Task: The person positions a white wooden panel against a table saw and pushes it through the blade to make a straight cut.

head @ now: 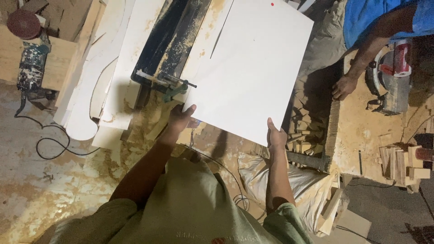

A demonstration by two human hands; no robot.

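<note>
Looking down from the head camera, I see my two bare hands gripping the near edge of a large flat white rectangular board (248,68). My left hand (181,116) is clamped on the board's near left corner, fingers curled over the top face. My right hand (275,135) pinches the near right corner, thumb on top and the other fingers hidden beneath. Both hands are closed on the board.

The board lies tilted, stretching away from my hands over a sawdust-covered saw surface (181,36), with a thin straight cut running into it from the far edge. Just beyond my left hand sits a green metal clamp (174,90) on a dark rail. Further left are curved pale wooden offcuts (86,90) and a paint-spattered angle grinder (29,54). Past my right hand, a second person's hand (343,86), below a blue sleeve, rests on a neighbouring surface beside a red and grey circular saw (393,77).

I judge the step in hand to be positioning or feeding the board along the cut line. The next move calls for an even push from both hands, keeping the board flat and square.
</note>
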